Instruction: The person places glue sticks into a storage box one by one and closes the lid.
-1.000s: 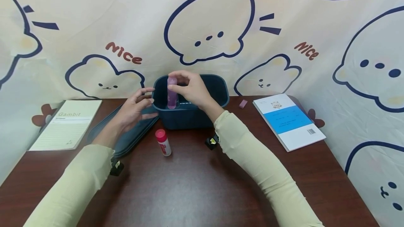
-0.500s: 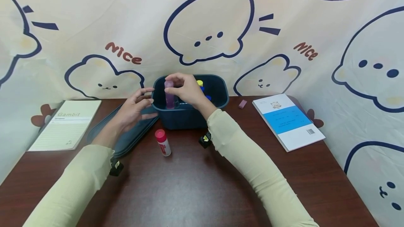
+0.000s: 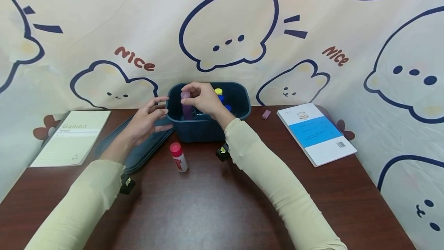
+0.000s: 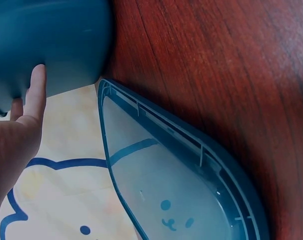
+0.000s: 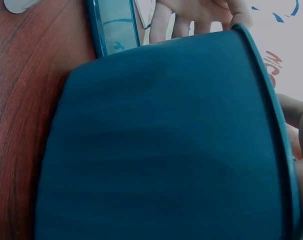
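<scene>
A dark teal bin (image 3: 204,131) stands at the back of the table. My right hand (image 3: 204,97) reaches over its rim and pinches a purple tube (image 3: 187,112) by its upper end. The tube stands about upright inside the bin's left end; its foot is hidden. Spread fingers of my left hand (image 3: 142,124) rest against the bin's left side, as the left wrist view shows on the bin wall (image 4: 56,45). Yellow and blue caps (image 3: 219,92) show inside the bin, behind my right hand. The right wrist view is mostly filled by the bin's front (image 5: 161,135).
A red-capped glue stick (image 3: 179,158) stands in front of the bin. The teal lid (image 3: 143,153) lies under my left wrist. Further left is a pale notebook (image 3: 74,138); at right are a blue-and-white book (image 3: 315,132) and a small pink eraser (image 3: 266,114).
My right hand has moved slightly left and down, lowering the purple tube further into the bin. Yellow and blue caps have come into sight. The left hand has stayed still.
</scene>
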`<state>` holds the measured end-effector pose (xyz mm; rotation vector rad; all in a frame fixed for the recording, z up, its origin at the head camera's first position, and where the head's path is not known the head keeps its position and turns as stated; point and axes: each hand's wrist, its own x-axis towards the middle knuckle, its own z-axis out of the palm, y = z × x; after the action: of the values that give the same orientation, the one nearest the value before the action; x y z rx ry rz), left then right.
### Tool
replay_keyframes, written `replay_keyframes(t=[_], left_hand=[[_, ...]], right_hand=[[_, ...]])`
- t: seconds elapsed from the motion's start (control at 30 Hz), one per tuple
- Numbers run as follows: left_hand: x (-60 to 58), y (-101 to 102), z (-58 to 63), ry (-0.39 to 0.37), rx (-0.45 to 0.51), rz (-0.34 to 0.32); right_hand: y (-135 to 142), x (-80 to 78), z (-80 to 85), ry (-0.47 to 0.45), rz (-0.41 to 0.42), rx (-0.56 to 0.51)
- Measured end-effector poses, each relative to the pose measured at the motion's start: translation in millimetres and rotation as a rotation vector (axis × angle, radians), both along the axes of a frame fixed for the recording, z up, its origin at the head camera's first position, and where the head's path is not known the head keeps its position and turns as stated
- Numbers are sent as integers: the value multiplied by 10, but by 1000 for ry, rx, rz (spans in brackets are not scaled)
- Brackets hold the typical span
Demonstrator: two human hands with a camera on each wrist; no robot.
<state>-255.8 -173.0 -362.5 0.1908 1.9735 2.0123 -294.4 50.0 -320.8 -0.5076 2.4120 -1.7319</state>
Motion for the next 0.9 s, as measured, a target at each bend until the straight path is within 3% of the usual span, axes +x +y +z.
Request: replay_keyframes(t=[0.23,0.47,0.9], left_hand=[[-2,-11,6,8,2,0],[-9,-10,-12,1,13,-8],[2,-10,-15,-1,21,-8]], right_hand=[[-1,-65,-40,-32,9,12],[-8,-74,-28,-87,28,101],[-39,-105,-30,-88,14,193]])
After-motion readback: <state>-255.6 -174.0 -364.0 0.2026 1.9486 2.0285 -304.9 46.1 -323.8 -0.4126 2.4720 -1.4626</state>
